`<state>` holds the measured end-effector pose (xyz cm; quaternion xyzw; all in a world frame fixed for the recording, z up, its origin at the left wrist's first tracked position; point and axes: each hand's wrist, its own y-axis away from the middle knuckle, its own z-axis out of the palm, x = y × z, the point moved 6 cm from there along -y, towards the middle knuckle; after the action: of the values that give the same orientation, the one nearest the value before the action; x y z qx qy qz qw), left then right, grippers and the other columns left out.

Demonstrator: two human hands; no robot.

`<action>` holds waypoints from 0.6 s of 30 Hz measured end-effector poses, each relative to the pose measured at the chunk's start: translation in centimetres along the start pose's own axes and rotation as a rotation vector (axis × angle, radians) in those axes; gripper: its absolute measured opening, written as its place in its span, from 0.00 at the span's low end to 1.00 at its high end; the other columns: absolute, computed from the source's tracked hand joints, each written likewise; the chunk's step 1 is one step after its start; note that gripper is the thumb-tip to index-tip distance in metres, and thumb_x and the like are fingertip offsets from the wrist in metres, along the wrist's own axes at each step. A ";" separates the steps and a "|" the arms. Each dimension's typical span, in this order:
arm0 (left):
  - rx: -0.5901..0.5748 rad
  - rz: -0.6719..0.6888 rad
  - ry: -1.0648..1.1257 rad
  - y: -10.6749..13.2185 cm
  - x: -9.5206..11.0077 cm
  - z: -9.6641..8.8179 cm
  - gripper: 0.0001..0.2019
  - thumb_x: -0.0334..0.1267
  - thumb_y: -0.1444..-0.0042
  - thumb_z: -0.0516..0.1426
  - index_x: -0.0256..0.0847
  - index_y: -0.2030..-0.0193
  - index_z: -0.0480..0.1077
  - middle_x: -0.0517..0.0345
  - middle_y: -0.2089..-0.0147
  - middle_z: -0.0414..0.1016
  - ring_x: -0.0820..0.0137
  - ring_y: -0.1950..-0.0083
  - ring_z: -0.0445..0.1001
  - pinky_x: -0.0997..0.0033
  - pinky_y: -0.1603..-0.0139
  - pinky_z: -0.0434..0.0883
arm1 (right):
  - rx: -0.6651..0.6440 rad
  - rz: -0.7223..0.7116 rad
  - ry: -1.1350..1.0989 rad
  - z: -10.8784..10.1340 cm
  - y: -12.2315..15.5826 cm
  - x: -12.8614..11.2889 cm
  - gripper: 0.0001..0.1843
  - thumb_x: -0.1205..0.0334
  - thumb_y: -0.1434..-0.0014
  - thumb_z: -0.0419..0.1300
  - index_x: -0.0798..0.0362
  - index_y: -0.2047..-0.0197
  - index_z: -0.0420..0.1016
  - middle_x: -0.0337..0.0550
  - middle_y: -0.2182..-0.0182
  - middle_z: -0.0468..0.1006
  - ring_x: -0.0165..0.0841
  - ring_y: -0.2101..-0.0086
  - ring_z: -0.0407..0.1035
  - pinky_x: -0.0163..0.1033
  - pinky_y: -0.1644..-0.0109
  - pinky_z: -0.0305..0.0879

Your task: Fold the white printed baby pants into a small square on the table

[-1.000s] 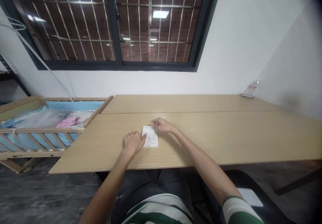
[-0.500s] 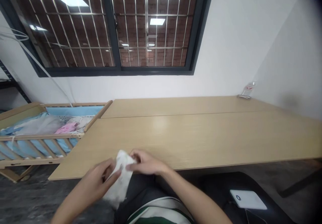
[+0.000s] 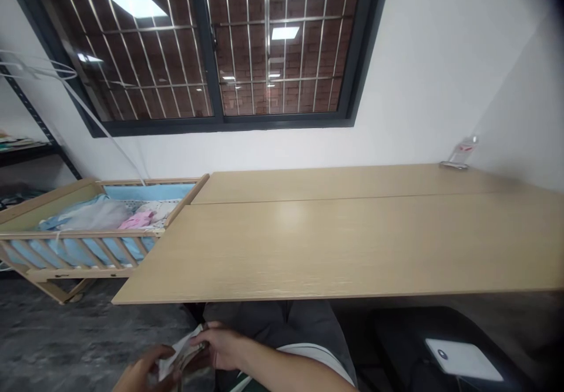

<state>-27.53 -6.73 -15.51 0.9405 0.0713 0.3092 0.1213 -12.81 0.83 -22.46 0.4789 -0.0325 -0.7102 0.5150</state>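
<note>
Low in the view, in front of my lap and below the table's front edge, I hold a crumpled white sheet, thin and soft; whether it is cloth or paper I cannot tell. My left hand grips its lower left end, partly cut off by the bottom of the picture. On the upper right end, my right hand pinches it between thumb and fingers. The underside of the sheet looks darker and is partly hidden by my hands.
A long wooden table stretches ahead, with a clear plastic bottle at its far right corner. A wooden crib with blue lining stands to the left. A white flat device lies on a black seat at right.
Both hands have moved down and left with the white sheet, from the table's edge to below it. The camera view has shifted left.
</note>
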 end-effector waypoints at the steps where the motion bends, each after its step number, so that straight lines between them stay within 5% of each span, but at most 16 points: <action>1: -0.012 0.005 -0.003 -0.2 0.2 0.8 0.21 0.52 0.51 0.59 0.49 0.51 0.77 0.54 0.48 0.81 0.58 0.51 0.79 0.71 0.52 0.73 | 0.007 0.031 -0.017 -0.6 -0.3 0.5 0.10 0.66 0.53 0.68 0.53 0.71 0.69 0.40 0.75 0.77 0.35 0.74 0.75 0.41 0.65 0.72; 5: -0.067 0.078 0.024 -0.9 1.3 2.9 0.17 0.47 0.51 0.59 0.48 0.54 0.78 0.58 0.53 0.82 0.63 0.57 0.79 0.74 0.55 0.73 | 0.020 0.067 -0.083 -2.5 -0.4 1.4 0.06 0.67 0.45 0.60 0.58 0.73 0.73 0.45 0.73 0.79 0.31 0.74 0.75 0.36 0.63 0.70; 11: -0.057 0.146 0.116 -2.0 1.1 3.3 0.23 0.58 0.39 0.50 0.45 0.57 0.78 0.57 0.62 0.82 0.64 0.60 0.79 0.74 0.60 0.73 | 0.030 0.012 -0.124 -2.3 0.2 0.8 0.10 0.60 0.45 0.65 0.57 0.73 0.73 0.44 0.73 0.79 0.31 0.74 0.74 0.38 0.61 0.69; 13: -0.038 0.144 0.127 -2.0 1.3 3.3 0.25 0.61 0.39 0.49 0.45 0.57 0.78 0.57 0.62 0.82 0.63 0.60 0.79 0.73 0.60 0.74 | 0.038 -0.059 -0.094 -1.7 0.7 0.4 0.15 0.58 0.53 0.72 0.54 0.69 0.71 0.39 0.73 0.78 0.32 0.73 0.73 0.38 0.62 0.67; 18: 0.005 0.159 0.118 -1.8 2.1 2.4 0.26 0.63 0.41 0.49 0.47 0.58 0.79 0.55 0.64 0.83 0.59 0.59 0.81 0.70 0.58 0.76 | 0.060 -0.219 0.165 -1.1 1.3 0.1 0.40 0.73 0.78 0.77 0.50 0.58 0.70 0.31 0.68 0.76 0.34 0.65 0.72 0.37 0.60 0.63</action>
<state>-24.51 -5.01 -16.72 0.9238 0.0039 0.3724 0.0895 -11.13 0.61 -22.38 0.5518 0.0412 -0.7189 0.4207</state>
